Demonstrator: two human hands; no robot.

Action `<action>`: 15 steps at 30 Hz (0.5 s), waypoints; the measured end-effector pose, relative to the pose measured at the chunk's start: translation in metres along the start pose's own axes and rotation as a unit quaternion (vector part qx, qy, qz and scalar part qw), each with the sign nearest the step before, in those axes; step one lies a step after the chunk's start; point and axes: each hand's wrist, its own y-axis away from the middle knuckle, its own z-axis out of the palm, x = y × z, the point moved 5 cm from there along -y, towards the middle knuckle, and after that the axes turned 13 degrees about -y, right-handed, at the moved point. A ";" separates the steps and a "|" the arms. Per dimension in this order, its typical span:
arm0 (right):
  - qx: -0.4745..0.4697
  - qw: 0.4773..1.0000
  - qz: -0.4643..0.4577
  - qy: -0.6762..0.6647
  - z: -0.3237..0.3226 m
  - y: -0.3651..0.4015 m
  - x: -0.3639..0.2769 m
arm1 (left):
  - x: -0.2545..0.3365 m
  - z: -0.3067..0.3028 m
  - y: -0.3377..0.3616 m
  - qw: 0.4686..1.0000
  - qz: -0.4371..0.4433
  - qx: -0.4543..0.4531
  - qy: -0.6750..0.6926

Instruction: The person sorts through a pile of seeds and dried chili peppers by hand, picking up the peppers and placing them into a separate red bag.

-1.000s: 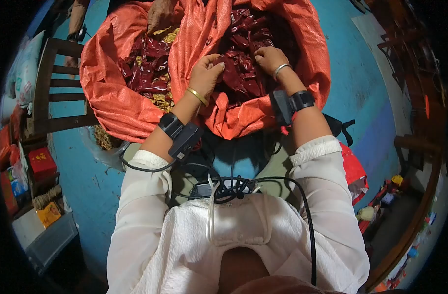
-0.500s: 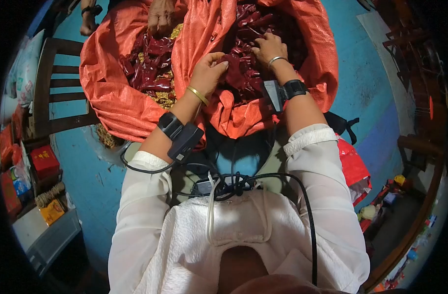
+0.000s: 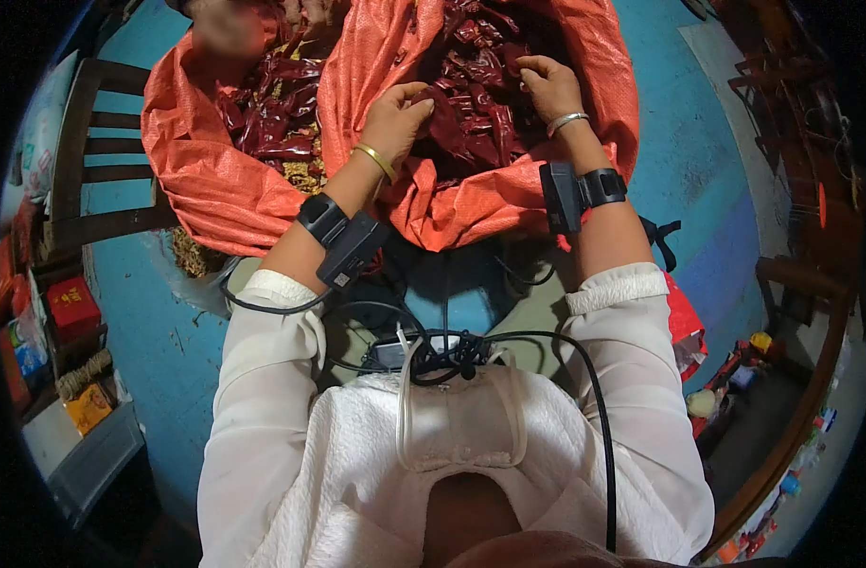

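Observation:
Two orange woven sacks lie open side by side, the right sack [image 3: 608, 71] in front of me and the left sack [image 3: 182, 180] beside it. Dark red dried peppers [image 3: 480, 104] fill the right one. My left hand [image 3: 400, 118], with a gold bangle, is closed on a flat dark red pepper [image 3: 444, 123] at the sack's left side. On the right side my right hand [image 3: 549, 87], wearing a silver bangle, has thumb and fingers curled close over the peppers; whether something small is between them is unclear. Red peppers and yellowish bits [image 3: 300, 175] show in the left sack.
Another person's hand [image 3: 305, 14] reaches into the left sack, with the head partly in view above it. A wooden chair [image 3: 97, 147] stands at the left, near boxes [image 3: 73, 308]. A red bag [image 3: 684, 327] lies right of my knees. Black cables [image 3: 452, 350] cross my lap.
My right hand has moved right, away from my left hand. The left hand has shifted slightly left with the pepper. The other person's head has come into view at the left sack.

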 end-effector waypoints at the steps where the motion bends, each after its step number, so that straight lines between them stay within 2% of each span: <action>1: -0.013 0.997 0.041 -0.065 0.001 0.006 -0.007 | 0.002 0.001 0.002 1.000 -0.007 -0.001 -0.003; 2: -0.027 0.988 0.082 -0.130 0.003 0.011 -0.014 | 0.002 0.002 0.001 1.000 -0.006 -0.001 -0.004; 9: -0.033 0.941 0.192 -0.276 0.012 0.027 -0.028 | -0.005 0.002 -0.003 1.000 -0.012 0.001 0.016; 11: -0.050 0.898 0.236 -0.369 0.017 0.029 -0.026 | -0.003 0.001 -0.002 1.000 -0.015 0.003 0.013; 15: -0.050 0.915 0.243 -0.318 0.023 0.027 -0.013 | 0.005 0.002 0.003 0.999 -0.029 0.011 0.014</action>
